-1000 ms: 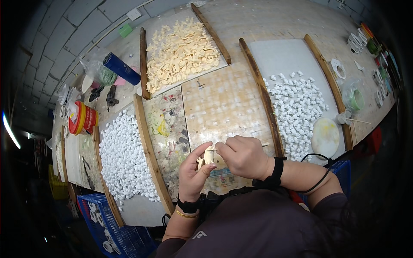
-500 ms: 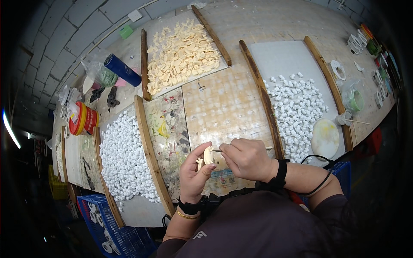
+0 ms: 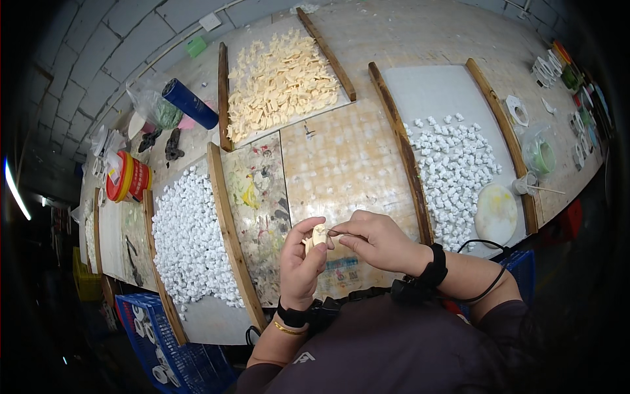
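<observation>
Your left hand [image 3: 299, 270] is curled snugly round the cream piece [image 3: 319, 236] above the counter [image 3: 348, 164], likely steadying it with one face exposed. Your right hand [image 3: 380, 243] pinches a thin tool [image 3: 334, 232] beside it, probably for control.

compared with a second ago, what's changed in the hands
The cream piece has turned in the left hand, showing another face. The right hand has shifted its pose, its thin dark tool at the piece's right side. Neither hand let go; the cream pile and white pieces stayed put.
</observation>
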`<state>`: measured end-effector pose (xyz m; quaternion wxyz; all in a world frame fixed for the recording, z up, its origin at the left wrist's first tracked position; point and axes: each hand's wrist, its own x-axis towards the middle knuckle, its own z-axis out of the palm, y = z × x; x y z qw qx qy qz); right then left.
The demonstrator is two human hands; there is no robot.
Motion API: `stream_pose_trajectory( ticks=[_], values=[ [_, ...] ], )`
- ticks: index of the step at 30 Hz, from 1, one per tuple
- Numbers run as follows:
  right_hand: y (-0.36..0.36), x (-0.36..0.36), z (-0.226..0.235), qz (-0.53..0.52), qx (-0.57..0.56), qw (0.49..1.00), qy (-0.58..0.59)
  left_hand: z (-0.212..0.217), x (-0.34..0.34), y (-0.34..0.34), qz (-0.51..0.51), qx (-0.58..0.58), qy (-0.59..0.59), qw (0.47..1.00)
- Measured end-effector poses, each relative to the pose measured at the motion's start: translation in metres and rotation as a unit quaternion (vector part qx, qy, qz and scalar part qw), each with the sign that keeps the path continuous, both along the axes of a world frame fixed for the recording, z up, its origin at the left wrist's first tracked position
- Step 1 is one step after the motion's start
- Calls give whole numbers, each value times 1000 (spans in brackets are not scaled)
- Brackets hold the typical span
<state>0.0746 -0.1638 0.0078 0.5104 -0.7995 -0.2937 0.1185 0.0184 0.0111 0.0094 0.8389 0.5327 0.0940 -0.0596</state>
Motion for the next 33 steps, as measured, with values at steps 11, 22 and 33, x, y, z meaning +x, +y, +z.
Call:
stream_pose_trajectory(
  ticks=[11, 22, 33],
  values=[
    [6, -9, 5, -53, -106, 980, -160, -4, -1, -1, 21, 10, 18, 1000],
    [7, -6, 9, -52, -155, 950, -268, -3, -6, -5, 10, 116, 5, 993],
    [7, -6, 8, -38, -154, 958, -238, -5, -6, -9, 37, 121, -32, 991]
  ],
)
